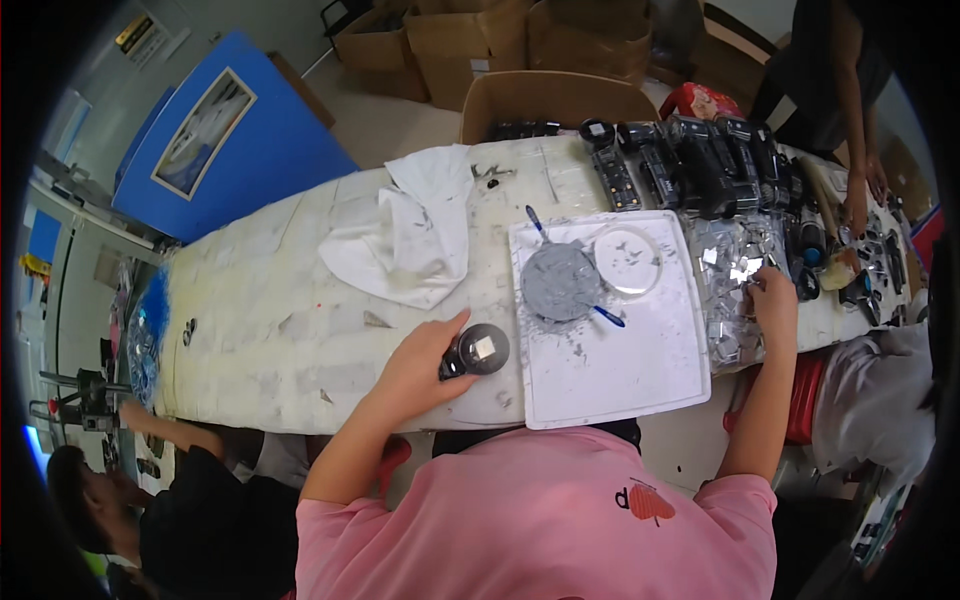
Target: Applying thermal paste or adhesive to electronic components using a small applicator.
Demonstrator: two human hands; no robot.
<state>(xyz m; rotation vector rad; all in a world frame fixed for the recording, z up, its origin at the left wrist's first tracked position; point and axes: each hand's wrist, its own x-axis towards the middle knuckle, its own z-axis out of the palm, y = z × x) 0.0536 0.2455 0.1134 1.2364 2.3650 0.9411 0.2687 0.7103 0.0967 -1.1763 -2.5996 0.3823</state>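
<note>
My left hand point(422, 350) is wrapped round a black device with a round head point(493, 362), held at the table's front edge. A pale square shows in the middle of its round face. My right hand point(776, 305) reaches over a pile of small shiny square plates point(728, 335). Its fingers are pinched together at the pile, and what lies between them is too small to make out. Between my hands lies a white tray point(640, 375). On it sit a round patch of grey paste point(560, 285), a round white lid point(634, 275) and a blue-handled spreader point(608, 317).
A white cloth point(400, 265) lies crumpled left of the tray. Rows of black devices point(700, 165) line the table's far right, before a cardboard box point(555, 95). One person works at far right, another in a black shirt point(215, 530) at lower left.
</note>
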